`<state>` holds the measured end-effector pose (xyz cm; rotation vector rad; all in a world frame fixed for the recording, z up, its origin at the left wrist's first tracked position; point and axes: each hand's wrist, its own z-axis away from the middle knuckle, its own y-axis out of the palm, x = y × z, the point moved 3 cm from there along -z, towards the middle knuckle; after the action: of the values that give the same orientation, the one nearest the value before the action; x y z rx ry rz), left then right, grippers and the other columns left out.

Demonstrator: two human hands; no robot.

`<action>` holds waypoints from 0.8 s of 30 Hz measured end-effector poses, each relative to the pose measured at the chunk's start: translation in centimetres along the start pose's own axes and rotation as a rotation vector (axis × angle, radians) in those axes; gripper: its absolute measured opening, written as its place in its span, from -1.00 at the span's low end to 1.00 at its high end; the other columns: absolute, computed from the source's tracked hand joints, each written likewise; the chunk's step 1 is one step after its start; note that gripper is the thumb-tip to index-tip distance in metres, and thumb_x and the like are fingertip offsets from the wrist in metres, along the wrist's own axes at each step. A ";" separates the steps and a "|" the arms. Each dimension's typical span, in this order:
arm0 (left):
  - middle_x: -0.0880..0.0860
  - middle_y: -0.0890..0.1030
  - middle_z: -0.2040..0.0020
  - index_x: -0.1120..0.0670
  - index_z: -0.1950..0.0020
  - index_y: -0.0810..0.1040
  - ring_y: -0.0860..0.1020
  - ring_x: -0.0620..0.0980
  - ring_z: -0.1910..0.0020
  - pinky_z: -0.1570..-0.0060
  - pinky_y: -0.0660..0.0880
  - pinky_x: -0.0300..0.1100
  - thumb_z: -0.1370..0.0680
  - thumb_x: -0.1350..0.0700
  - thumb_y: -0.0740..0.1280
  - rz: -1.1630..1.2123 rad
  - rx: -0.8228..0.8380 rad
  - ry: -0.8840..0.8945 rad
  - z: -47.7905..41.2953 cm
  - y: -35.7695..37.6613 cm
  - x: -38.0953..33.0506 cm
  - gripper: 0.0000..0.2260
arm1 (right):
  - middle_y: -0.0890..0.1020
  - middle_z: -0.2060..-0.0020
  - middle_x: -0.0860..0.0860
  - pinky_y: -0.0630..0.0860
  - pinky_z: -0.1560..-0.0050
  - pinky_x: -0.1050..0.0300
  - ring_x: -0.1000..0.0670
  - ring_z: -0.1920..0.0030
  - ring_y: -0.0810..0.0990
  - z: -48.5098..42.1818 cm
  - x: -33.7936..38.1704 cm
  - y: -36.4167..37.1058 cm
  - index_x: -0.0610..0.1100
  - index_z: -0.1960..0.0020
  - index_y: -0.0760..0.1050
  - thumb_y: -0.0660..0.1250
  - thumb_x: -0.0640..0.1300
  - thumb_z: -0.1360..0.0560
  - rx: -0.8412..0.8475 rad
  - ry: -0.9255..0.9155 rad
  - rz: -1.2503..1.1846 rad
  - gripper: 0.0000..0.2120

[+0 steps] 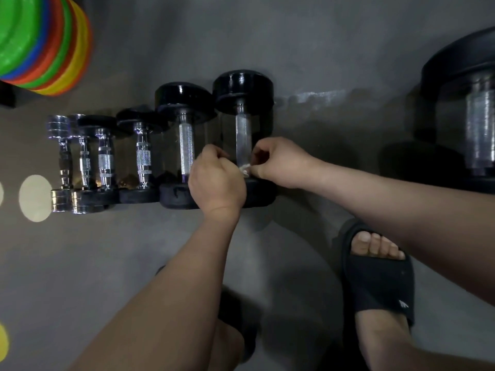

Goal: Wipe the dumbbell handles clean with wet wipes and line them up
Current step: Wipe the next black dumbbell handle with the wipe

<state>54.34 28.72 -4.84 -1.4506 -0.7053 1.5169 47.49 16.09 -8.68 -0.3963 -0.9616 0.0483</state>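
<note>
Several dumbbells lie side by side in a row on the grey floor, small chrome ones (63, 162) at the left and larger black-headed ones toward the right. The rightmost in the row, a black dumbbell (243, 89), has a bare steel handle (243, 135). At the handle's near end, my left hand (217, 180) and my right hand (278, 162) both pinch a small white wet wipe (245, 169), which lies against the handle. Both hands have curled fingers. The wipe is mostly hidden between them.
A stack of coloured discs (42, 41) sits at the far left. A big black dumbbell (466, 121) lies apart at the right. Pale round floor markers (34, 198) lie left of the row. My foot in a black slide sandal (377, 274) stands near the row.
</note>
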 end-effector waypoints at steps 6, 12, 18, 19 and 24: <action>-0.01 0.63 0.12 0.00 0.12 0.54 0.53 0.11 0.07 0.09 0.48 0.00 -0.50 0.19 0.15 -0.016 -0.010 -0.002 0.1 0.1 0.2 -0.81 | 0.67 0.20 0.02 0.57 0.13 0.09 0.01 0.16 0.64 0.5 -1.1 0.2 -0.10 0.09 0.62 0.49 -0.11 -0.42 -0.075 0.080 -0.079 -0.89; -0.09 0.56 0.17 -0.01 0.13 0.52 0.51 0.05 0.10 0.16 0.38 -0.08 -0.50 0.20 0.15 -0.021 -0.020 0.001 0.0 0.0 0.3 -0.82 | 0.68 0.22 0.04 0.53 0.18 0.22 0.09 0.22 0.63 0.5 -0.9 0.9 -0.07 0.08 0.62 0.53 -0.02 -0.45 -0.216 0.108 -0.291 -0.85; -0.09 0.55 0.18 0.02 0.12 0.55 0.48 0.02 0.13 0.17 0.36 -0.08 -0.50 0.21 0.16 -0.014 -0.031 0.008 0.0 0.0 0.3 -0.81 | 0.68 0.26 0.04 0.47 0.22 0.28 0.19 0.28 0.56 1.0 -0.9 1.4 -0.13 0.15 0.63 0.49 -0.21 -0.44 -0.236 0.031 -0.261 -0.95; -0.08 0.55 0.17 0.02 0.12 0.55 0.48 0.02 0.13 0.18 0.35 -0.09 -0.50 0.21 0.16 -0.016 -0.031 0.010 0.0 0.0 0.3 -0.81 | 0.68 0.27 0.07 0.47 0.20 0.30 0.21 0.27 0.56 0.3 -0.7 1.2 -0.13 0.17 0.63 0.48 -0.22 -0.44 -0.275 0.018 -0.266 -0.95; -0.02 0.60 0.14 0.04 0.11 0.56 0.52 0.09 0.08 0.14 0.41 -0.04 -0.51 0.21 0.17 -0.022 -0.022 0.014 0.1 -0.1 0.1 -0.82 | 0.69 0.24 0.17 0.55 0.07 0.28 0.21 0.17 0.64 -4.0 1.0 -1.3 0.01 0.18 0.67 0.46 -0.10 -0.49 -0.466 0.040 -0.388 -0.93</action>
<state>54.26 28.88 -4.84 -1.4643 -0.7293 1.4848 51.12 13.86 -9.53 -0.6279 -0.9930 -0.5429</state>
